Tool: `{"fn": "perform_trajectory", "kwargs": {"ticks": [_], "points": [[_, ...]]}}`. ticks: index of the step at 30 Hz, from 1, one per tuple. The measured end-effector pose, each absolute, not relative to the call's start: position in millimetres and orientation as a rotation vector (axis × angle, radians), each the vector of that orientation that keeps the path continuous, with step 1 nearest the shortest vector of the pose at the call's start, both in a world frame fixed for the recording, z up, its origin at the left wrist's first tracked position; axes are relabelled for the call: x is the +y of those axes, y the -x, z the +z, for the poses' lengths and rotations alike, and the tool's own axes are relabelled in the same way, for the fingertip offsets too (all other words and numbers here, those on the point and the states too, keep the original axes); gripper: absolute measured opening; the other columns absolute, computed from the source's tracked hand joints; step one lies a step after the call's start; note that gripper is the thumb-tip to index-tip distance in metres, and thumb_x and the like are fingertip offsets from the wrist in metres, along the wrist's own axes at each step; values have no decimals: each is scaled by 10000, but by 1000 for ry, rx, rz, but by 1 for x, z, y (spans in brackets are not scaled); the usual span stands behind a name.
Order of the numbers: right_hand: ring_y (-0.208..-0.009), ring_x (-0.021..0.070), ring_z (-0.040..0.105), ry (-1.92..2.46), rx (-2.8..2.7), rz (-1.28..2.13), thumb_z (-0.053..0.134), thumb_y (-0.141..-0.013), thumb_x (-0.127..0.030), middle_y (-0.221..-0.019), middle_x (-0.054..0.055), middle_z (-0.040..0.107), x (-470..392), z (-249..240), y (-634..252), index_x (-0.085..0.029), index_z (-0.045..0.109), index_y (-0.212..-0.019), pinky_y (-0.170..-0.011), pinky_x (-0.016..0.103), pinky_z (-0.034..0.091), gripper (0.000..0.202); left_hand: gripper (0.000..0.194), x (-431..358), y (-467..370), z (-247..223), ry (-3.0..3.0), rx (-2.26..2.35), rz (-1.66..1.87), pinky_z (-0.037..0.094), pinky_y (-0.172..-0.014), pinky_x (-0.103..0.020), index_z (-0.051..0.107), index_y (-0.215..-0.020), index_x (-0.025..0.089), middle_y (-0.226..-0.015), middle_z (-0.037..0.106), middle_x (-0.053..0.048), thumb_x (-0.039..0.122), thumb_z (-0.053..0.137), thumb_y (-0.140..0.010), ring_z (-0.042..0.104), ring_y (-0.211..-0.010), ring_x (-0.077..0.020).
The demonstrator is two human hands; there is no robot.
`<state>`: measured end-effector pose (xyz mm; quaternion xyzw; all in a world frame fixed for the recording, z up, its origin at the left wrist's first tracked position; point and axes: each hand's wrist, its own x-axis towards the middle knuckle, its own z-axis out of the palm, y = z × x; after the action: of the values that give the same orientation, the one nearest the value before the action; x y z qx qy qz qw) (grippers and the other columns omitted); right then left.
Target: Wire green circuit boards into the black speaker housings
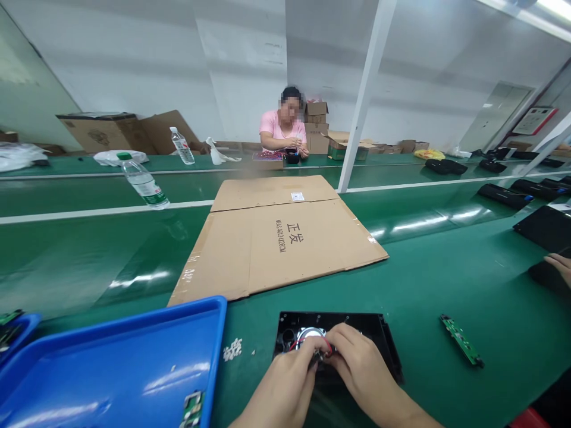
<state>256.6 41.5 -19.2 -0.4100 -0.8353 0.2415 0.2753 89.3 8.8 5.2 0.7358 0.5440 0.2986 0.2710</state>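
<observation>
A black plastic housing (392,351) lies on the green bench before me, with a round silver-rimmed speaker (307,333) set in it. Red wires (329,347) run across the speaker to my fingertips. My left hand (292,374) is closed over the housing, pinching a small dark part that I cannot make out. Just right of it, my right hand (363,365) is closed with its fingertips on the red wires. The fingertips of both hands nearly meet, and they hide what lies between them. A narrow green circuit board (461,340) rests on the bench to the right.
A blue tray (134,324) with a circuit board (193,409) stands at left, beside small white pieces (232,349). Flattened cardboard (285,244) lies ahead. Beyond are a water bottle (145,183), a post (366,89) and a seated person (281,128). Another person's hand (561,266) shows at right.
</observation>
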Motion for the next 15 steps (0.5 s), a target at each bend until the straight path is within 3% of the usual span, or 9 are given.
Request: {"fn": "perform_trajectory", "kwargs": {"ticks": [3, 6, 8, 11, 13, 15], "points": [[-917, 185, 623, 1111, -2215, 776, 593, -861, -35, -1032, 38, 646, 45, -12, -261, -196, 615, -1057, -807, 291, 524, 254, 304, 6, -91, 5, -1867, 1538, 823, 502, -689, -229, 542, -1064, 259, -860, 758, -24, 197, 298, -894, 725, -754, -192], [-1177, 239, 549, 1210, -2253, 842, 783, -770, -166, -1293, 63, 564, 50, -2, -276, -251, 565, -1276, -1000, 368, 489, 557, 298, 7, -86, 4, -1788, 1653, 742, 480, -593, -251, 527, -1161, 248, -842, 758, -32, 281, 360, -917, 718, -677, -216], [-1343, 321, 391, 1282, -2331, 783, 876, -672, -326, -1445, 75, 439, 54, 1, -289, -305, 510, -1367, -1098, 500, 398, 786, 306, 10, -80, 6, -1774, 1669, 664, 435, -525, -257, 519, -1184, 233, -750, 735, -21, 347, 388, -932, 698, -624, -228], [-1432, 433, 174, 1282, -2512, 712, 918, -534, -481, -1563, 103, 267, 57, -2, -303, -331, 400, -1464, -1121, 720, 143, 1075, 302, 16, -73, 11, -1760, 1691, 542, 392, -516, -262, 532, -1159, 206, -631, 678, 3, 374, 458, -919, 661, -575, -232], [-1423, 442, 203, 1280, -2573, 704, 921, -519, -447, -1547, 127, 296, 58, -7, -306, -314, 379, -1478, -1103, 751, 42, 1110, 253, 20, -70, 14, -1742, 1741, 469, 371, -528, -258, 559, -1094, 204, -589, 648, 21, 352, 519, -892, 645, -567, -224], [-1399, 416, 278, 1305, -2562, 715, 906, -539, -381, -1498, 130, 377, 58, -10, -304, -299, 407, -1457, -1118, 727, 60, 1049, 193, 22, -69, 15, -1748, 1784, 429, 355, -539, -253, 582, -1006, 211, -575, 634, 32, 342, 570, -864, 638, -574, -214]]}}
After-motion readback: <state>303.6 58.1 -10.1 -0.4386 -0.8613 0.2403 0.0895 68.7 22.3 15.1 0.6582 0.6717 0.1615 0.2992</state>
